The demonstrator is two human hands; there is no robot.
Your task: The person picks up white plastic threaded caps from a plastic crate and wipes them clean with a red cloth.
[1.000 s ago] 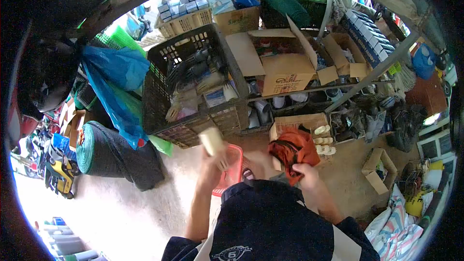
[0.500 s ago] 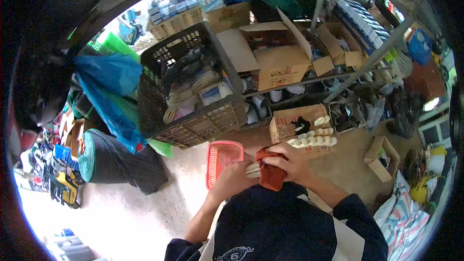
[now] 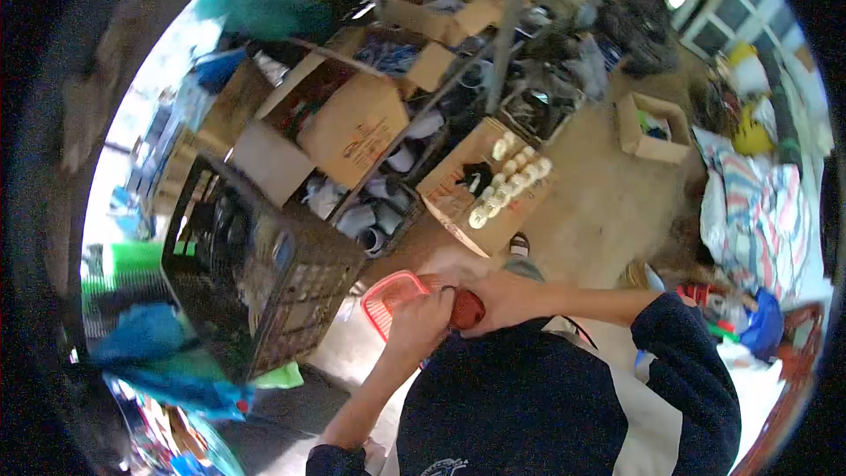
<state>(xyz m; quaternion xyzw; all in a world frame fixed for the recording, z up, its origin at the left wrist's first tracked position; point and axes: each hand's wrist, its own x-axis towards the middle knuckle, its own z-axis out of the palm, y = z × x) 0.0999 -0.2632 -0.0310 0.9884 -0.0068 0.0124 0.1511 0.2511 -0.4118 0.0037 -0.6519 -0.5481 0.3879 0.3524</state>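
Note:
My left hand (image 3: 420, 324) is closed on one side of a red-brown cloth-like piece (image 3: 468, 309), with its thumb upward. My right hand (image 3: 507, 300) grips the same piece from the other side, its fingers partly hidden. The piece looks bunched and darker here, and what it may wrap is hidden. Just beyond my left hand a pinkish-red plastic basket (image 3: 377, 307) touches or nearly touches the knuckles. Farther off, a flat cardboard box (image 3: 449, 198) bears rows of cream-coloured bundles (image 3: 511, 183) and a small black item (image 3: 477, 177).
A black plastic crate (image 3: 300, 300) stands tilted in view at the left. Open cartons (image 3: 357, 128) sit on a rack with a metal post (image 3: 507, 35). A small carton (image 3: 652, 145) and a striped sack (image 3: 758, 203) lie on the right. My foot (image 3: 520, 245) shows below the box.
My view has turned to the right, so crate and cartons shift left. Both hands have closed around the red-brown piece; the cream sticks seen beside it earlier are now out of sight.

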